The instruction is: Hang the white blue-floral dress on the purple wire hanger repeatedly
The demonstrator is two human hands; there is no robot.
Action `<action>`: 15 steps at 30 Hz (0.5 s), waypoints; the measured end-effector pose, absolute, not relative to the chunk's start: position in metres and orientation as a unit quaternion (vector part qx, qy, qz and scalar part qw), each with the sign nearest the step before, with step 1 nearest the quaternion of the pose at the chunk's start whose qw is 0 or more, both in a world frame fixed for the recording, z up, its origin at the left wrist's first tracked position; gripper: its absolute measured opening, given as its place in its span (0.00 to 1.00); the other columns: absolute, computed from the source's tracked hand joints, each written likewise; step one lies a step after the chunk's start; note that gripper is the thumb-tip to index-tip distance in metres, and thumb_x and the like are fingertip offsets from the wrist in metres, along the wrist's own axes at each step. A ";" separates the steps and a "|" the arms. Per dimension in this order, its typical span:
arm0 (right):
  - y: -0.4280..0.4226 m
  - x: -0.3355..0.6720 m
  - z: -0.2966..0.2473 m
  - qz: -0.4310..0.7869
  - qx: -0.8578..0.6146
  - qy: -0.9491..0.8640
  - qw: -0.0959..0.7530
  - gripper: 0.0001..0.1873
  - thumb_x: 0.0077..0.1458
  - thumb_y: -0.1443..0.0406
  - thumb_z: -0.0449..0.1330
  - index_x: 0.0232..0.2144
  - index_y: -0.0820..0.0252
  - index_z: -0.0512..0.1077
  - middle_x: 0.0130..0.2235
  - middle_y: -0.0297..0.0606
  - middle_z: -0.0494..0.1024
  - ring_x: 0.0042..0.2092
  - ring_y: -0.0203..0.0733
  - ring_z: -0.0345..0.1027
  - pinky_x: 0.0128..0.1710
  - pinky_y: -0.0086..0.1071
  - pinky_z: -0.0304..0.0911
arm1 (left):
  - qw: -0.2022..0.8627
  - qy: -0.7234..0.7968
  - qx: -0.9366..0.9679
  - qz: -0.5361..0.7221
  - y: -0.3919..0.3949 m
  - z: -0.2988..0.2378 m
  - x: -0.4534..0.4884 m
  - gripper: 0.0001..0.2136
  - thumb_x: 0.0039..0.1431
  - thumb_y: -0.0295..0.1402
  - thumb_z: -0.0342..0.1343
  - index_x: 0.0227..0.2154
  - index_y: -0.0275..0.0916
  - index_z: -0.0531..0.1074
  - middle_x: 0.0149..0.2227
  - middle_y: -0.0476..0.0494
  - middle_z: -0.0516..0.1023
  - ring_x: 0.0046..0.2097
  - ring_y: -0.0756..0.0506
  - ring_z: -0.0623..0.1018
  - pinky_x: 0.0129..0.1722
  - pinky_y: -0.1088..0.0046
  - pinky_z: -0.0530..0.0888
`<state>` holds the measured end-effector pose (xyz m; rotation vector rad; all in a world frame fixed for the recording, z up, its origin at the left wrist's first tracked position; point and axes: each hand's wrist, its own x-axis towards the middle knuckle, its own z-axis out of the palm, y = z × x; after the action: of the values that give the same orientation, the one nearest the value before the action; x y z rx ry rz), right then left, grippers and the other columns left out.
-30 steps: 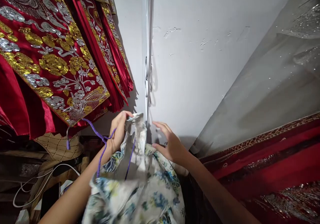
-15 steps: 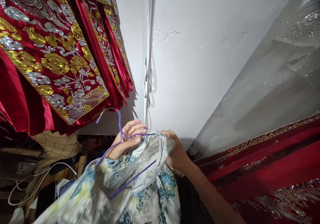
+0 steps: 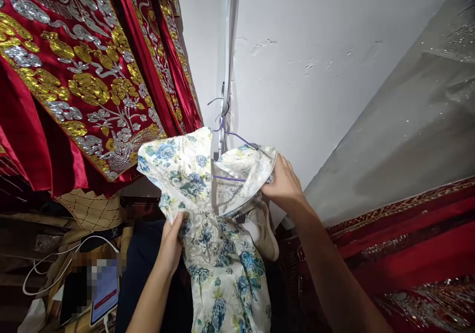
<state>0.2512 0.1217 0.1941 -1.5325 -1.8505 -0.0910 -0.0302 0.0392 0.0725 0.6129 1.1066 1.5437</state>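
Currently, the floral dress (image 3: 222, 254) is sitting on the purple hanger (image 3: 232, 178) by the pale pole (image 3: 227, 51). Our left hand (image 3: 172, 239) is pinching its bodice side; our right hand (image 3: 285, 182) is gripping its shoulder edge. We should be drawing both sides evenly, sparing the seams.

Bare hands (image 3: 171, 244), bare forearms (image 3: 154, 291); dark navy legwear (image 3: 143, 259); cream shoe (image 3: 268, 241), whitish sock (image 3: 253, 230).
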 end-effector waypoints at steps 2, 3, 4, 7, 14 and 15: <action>0.113 0.244 0.190 -0.039 -0.598 -0.725 0.339 0.31 0.43 0.67 0.60 0.53 0.59 0.65 0.47 0.49 0.71 0.52 0.63 0.64 0.49 0.53 0.64 | 0.533 0.486 0.232 0.653 0.035 0.065 -0.025 0.25 0.56 0.42 0.63 0.57 0.46 0.69 0.55 0.42 0.78 0.62 0.37 0.72 0.60 0.61 0.71; 0.108 0.241 0.186 -0.043 -0.590 -0.732 0.337 0.33 0.42 0.68 0.61 0.54 0.59 0.65 0.49 0.50 0.70 0.54 0.65 0.63 0.52 0.57 0.62 | 0.531 0.501 0.225 0.645 0.032 0.060 -0.023 0.25 0.56 0.40 0.63 0.57 0.46 0.68 0.54 0.41 0.79 0.61 0.37 0.73 0.59 0.60 0.72; 0.103 0.236 0.182 -0.046 -0.575 -0.743 0.340 0.35 0.41 0.70 0.61 0.56 0.58 0.65 0.53 0.51 0.69 0.58 0.67 0.59 0.55 0.61 0.59 | 0.531 0.516 0.218 0.635 0.028 0.054 -0.022 0.25 0.56 0.39 0.63 0.57 0.45 0.68 0.53 0.41 0.79 0.60 0.36 0.75 0.58 0.59 0.73; 0.088 0.212 0.180 0.006 -0.472 -0.812 0.344 0.41 0.45 0.73 0.59 0.63 0.47 0.62 0.65 0.43 0.60 0.67 0.67 0.48 0.62 0.69 0.49 | 0.543 0.554 0.178 0.605 0.016 0.034 -0.016 0.24 0.60 0.41 0.60 0.59 0.44 0.67 0.54 0.38 0.78 0.59 0.35 0.76 0.57 0.56 0.73; 0.042 0.145 0.152 0.275 -0.298 -0.768 0.495 0.19 0.63 0.65 0.54 0.54 0.47 0.71 0.53 0.39 0.76 0.57 0.48 0.68 0.57 0.43 0.65 | 0.595 0.534 0.140 0.585 0.004 0.004 -0.014 0.37 0.61 0.51 0.56 0.68 0.45 0.51 0.71 0.39 0.53 0.71 0.38 0.54 0.67 0.58 0.60; 0.034 0.141 0.133 0.270 -0.362 -0.696 0.559 0.13 0.63 0.63 0.55 0.48 0.48 0.73 0.49 0.40 0.77 0.53 0.49 0.70 0.54 0.43 0.67 | 0.596 0.543 0.146 0.574 0.003 0.001 -0.018 0.40 0.60 0.53 0.56 0.69 0.44 0.48 0.72 0.39 0.49 0.72 0.38 0.49 0.68 0.57 0.59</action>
<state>0.1410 0.0345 0.1330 -0.8535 -1.6413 0.6365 -0.0181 0.0033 0.0010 0.3390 1.2604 1.3319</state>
